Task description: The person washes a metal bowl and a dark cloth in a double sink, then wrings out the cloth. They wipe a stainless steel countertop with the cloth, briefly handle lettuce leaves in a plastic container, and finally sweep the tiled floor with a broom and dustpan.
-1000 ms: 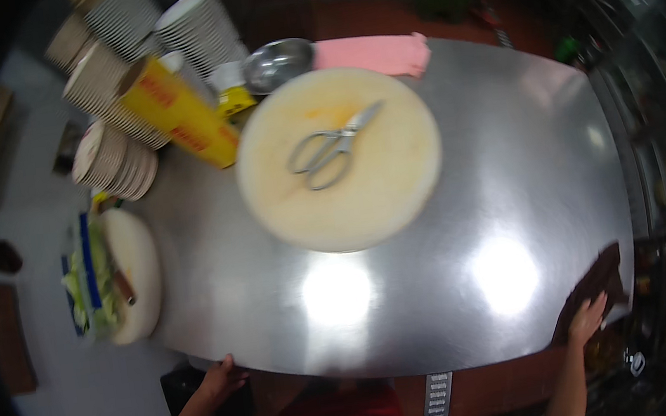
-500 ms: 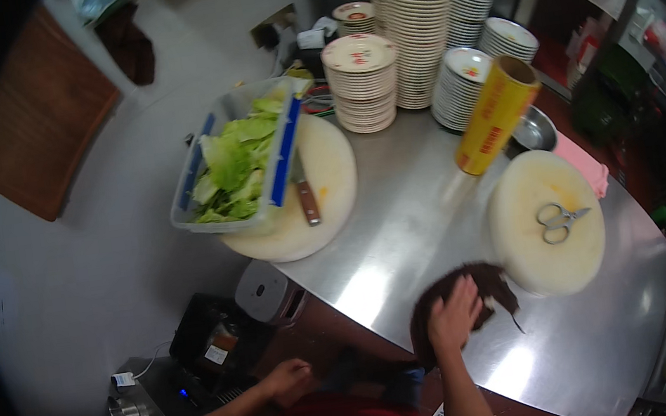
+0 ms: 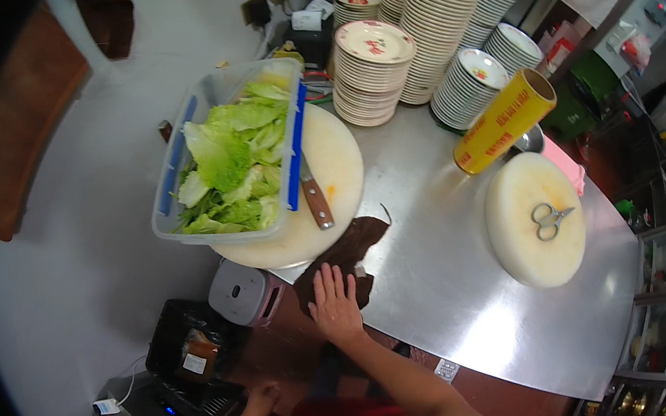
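My right hand (image 3: 334, 306) lies flat with its fingers stretched out on a dark brown cloth (image 3: 352, 247) at the left front edge of the steel table. The cloth is crumpled; one part hangs near the edge and a thin loop sticks out at its far end. Low beside my body, away from the table, my left hand (image 3: 263, 399) is loosely curled, with nothing visible in it. Just beyond the cloth is a round white cutting board (image 3: 343, 153). It bears a knife with a wooden handle (image 3: 317, 203) and a clear tub (image 3: 166, 179) of green lettuce (image 3: 227, 158).
Another round board (image 3: 510, 228) carries scissors (image 3: 551, 220) at the right. A yellow roll (image 3: 503, 120) and a metal bowl (image 3: 528, 140) stand behind it. Tall plate stacks (image 3: 375, 78) fill the back. A grey-lidded bin (image 3: 243, 290) stands below the table's left edge.
My right hand has slid leftward across the steel table with the brown cloth under it, from near the right board to beside the left one. My left hand is lower in view.
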Tool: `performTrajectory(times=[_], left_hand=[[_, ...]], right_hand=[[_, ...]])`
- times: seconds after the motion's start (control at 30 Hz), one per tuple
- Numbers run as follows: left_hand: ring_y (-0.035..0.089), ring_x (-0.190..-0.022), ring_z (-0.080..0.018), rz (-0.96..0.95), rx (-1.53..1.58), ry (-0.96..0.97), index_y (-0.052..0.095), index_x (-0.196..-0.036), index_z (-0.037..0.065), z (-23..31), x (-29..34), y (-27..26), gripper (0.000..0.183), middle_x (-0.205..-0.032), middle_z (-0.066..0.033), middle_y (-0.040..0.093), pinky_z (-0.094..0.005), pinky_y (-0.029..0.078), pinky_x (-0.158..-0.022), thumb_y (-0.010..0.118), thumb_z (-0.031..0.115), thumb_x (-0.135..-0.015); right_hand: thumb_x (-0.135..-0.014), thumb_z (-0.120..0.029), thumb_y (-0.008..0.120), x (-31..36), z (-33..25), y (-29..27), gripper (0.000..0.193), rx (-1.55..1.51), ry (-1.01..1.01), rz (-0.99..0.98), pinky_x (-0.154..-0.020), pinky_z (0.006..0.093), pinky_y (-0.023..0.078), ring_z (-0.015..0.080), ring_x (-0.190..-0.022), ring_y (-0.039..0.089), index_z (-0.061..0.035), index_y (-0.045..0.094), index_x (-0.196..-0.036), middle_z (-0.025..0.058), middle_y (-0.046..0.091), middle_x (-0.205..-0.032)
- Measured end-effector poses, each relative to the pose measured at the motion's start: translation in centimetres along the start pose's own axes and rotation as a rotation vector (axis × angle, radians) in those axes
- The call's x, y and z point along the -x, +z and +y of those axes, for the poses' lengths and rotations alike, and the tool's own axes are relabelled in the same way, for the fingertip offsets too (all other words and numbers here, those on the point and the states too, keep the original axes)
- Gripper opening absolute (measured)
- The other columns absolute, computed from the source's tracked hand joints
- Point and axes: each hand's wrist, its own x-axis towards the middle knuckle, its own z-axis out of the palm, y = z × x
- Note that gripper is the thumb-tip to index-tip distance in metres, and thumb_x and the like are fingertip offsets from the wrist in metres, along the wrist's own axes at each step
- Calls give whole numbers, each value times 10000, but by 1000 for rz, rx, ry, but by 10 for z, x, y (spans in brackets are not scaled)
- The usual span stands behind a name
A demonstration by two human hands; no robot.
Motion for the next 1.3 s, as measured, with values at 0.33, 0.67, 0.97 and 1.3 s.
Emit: performTrajectory(times=[0.33, 0.67, 0.97, 1.3], left_hand=[[570, -810, -112, -150, 5, 124, 592, -999, 9, 81, -37, 52, 131, -859, -37, 624, -258, 467, -752, 561, 51, -879], [604, -834, -181, -408, -507, 295, 606, -1038, 28, 149, -16, 202, 209, -880, -97, 643, -297, 476, -774, 578, 141, -865], [609, -892, -189, -604, -935, 323, 607, -1038, 29, 199, 24, 329, 245, -939, -112, 645, -313, 479, -806, 586, 208, -871], [590, -971, -245, -882, -1124, 390, 572, -1117, 51, 272, 77, 443, 301, -1022, -135, 621, -332, 455, -853, 528, 261, -906]], right_hand=[[-800, -275, 578, 145, 126, -28, 695, 113, -117, -24, -1079, 440, 223, 237, -1333, 302, -136, 284, -1415, 72, 290, -1466], [-797, -116, 485, 453, 345, -74, 608, 110, 167, -187, -1108, 478, 161, 264, -1350, 279, -96, 333, -1385, 107, 301, -1455], [-779, -8, 481, 721, 496, -81, 552, 299, 689, 22, -1082, 473, 237, 306, -1306, 326, -74, 397, -1321, 130, 363, -1388], [-866, -160, 445, 856, 532, -31, 448, -85, 1909, 704, -938, 408, 416, 428, -1119, 496, 61, 464, -1255, 287, 485, -1250]])
